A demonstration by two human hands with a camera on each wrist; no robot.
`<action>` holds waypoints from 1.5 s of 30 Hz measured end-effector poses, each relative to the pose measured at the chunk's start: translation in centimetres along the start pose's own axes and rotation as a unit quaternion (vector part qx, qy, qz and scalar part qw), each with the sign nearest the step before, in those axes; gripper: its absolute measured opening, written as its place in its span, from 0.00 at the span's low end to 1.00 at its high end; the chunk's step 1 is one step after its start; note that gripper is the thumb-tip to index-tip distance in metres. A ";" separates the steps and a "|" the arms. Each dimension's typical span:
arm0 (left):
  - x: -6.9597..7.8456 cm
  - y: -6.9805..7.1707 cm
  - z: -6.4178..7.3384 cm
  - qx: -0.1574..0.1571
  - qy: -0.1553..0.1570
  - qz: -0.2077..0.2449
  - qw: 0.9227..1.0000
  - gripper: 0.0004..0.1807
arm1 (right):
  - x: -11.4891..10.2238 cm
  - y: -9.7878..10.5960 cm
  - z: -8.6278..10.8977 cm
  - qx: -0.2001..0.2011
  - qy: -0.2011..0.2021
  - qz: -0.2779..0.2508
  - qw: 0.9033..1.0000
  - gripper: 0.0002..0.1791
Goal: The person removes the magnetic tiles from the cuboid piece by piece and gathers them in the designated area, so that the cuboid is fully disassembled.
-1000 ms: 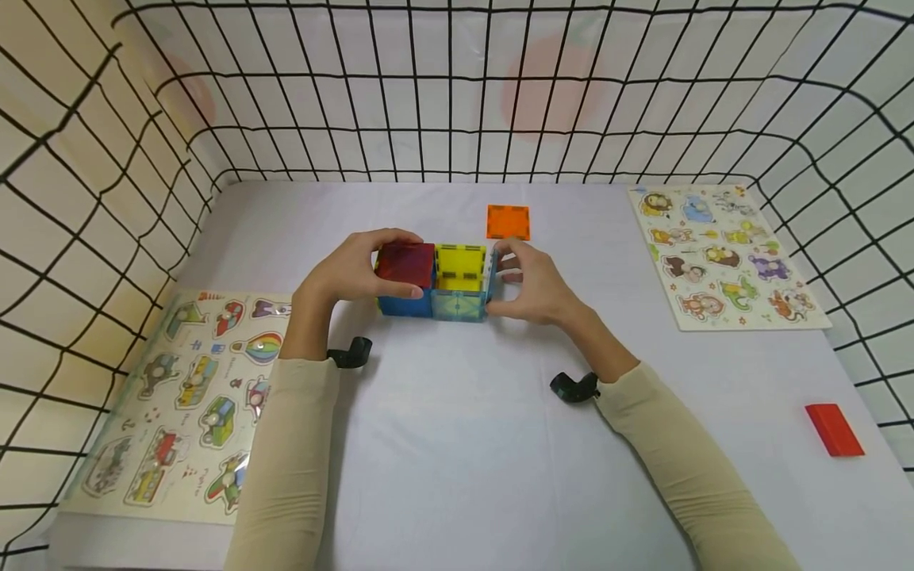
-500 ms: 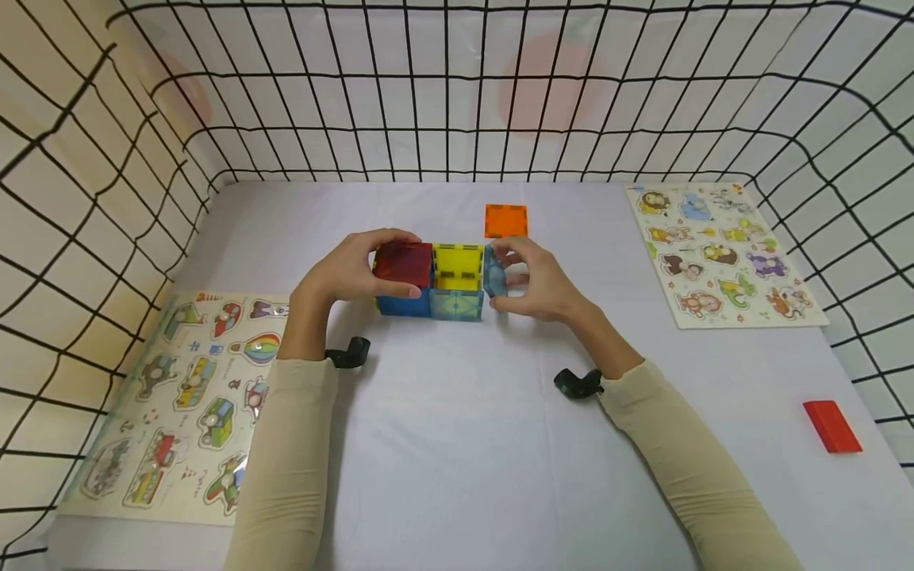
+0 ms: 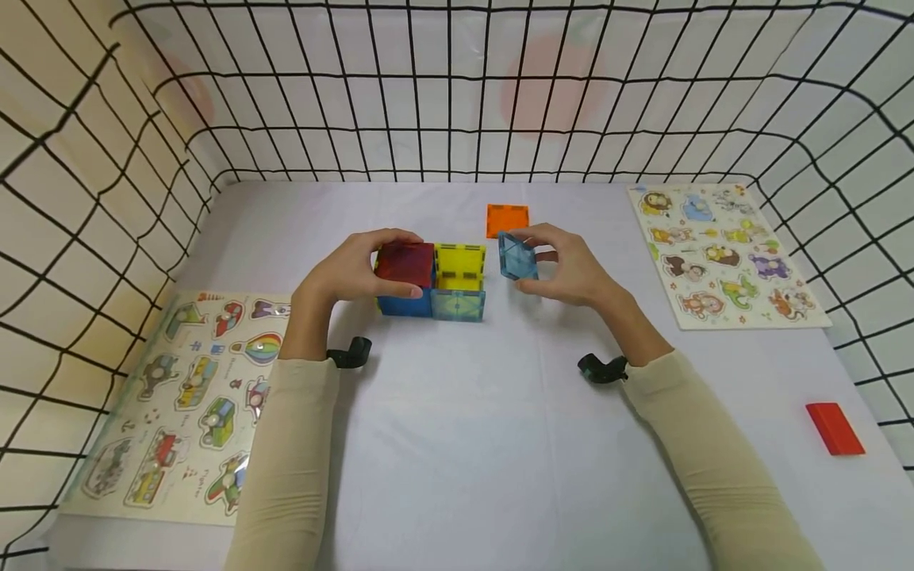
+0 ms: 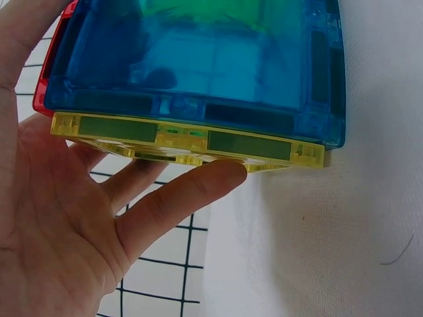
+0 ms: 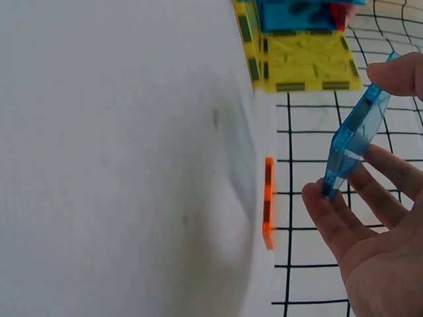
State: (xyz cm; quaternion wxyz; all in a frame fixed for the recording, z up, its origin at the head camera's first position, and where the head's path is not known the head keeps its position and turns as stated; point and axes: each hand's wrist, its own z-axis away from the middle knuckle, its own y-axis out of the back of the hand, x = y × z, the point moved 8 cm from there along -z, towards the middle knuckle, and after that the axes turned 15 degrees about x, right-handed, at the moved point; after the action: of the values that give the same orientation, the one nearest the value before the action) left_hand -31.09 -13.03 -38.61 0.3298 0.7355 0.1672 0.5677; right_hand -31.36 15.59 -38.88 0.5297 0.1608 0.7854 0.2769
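Several see-through magnetic tiles form a two-part box on the white table. Its left part has a dark red top tile (image 3: 405, 264) and a blue front tile (image 3: 405, 306). The right part shows a yellow back tile (image 3: 460, 262), a pale blue front tile (image 3: 458, 305) and an uncovered top. My left hand (image 3: 339, 266) grips the left part, thumb in front and fingers behind. In the left wrist view, a finger lies along a yellow side tile (image 4: 185, 140). Right of the box, my right hand (image 3: 571, 266) pinches a light blue tile (image 3: 517, 258) by its edges, raised and tilted.
An orange tile (image 3: 508, 220) lies behind the right hand. A vehicle puzzle board (image 3: 171, 412) is at left, an animal puzzle board (image 3: 728, 258) at back right. A red block (image 3: 835, 429) lies far right. Black wire mesh (image 3: 450, 103) encloses the table.
My right hand has drawn the light blue tile off the box's right end, moving right and up. The box's right end now stands uncovered. The left hand has stayed put.
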 end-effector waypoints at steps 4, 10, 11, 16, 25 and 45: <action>0.1 0.0 -0.1 -0.003 -0.003 0.002 1.000 0.42 | 0.7 1.0 -0.5 0.000 -0.004 0.020 1.000 0.39; 0.1 0.0 -0.1 -0.006 0.004 0.002 1.000 0.44 | 1.7 2.0 -1.0 -0.004 -0.004 0.032 0.999 0.38; 0.1 -0.1 -0.1 -0.007 0.005 0.002 1.000 0.44 | 1.9 2.1 -1.0 -0.007 -0.005 0.040 0.999 0.38; 0.2 -0.1 -0.2 -0.010 0.001 0.003 1.000 0.43 | 3.1 3.0 -1.5 -0.013 -0.009 0.079 0.997 0.38; 0.1 -0.1 0.0 -0.013 0.003 -0.002 1.000 0.43 | 5.6 4.3 -2.4 -0.016 -0.024 0.102 0.994 0.37; 0.2 -0.2 0.0 -0.007 0.011 0.002 1.000 0.43 | 10.2 4.3 -4.4 -0.048 -0.085 0.157 0.983 0.35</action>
State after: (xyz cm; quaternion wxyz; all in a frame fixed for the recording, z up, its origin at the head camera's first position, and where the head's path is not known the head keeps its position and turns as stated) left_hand -30.97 -12.81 -38.62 0.3322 0.7270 0.1652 0.5778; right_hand -39.53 23.39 -42.57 0.5516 0.2799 0.6883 0.3790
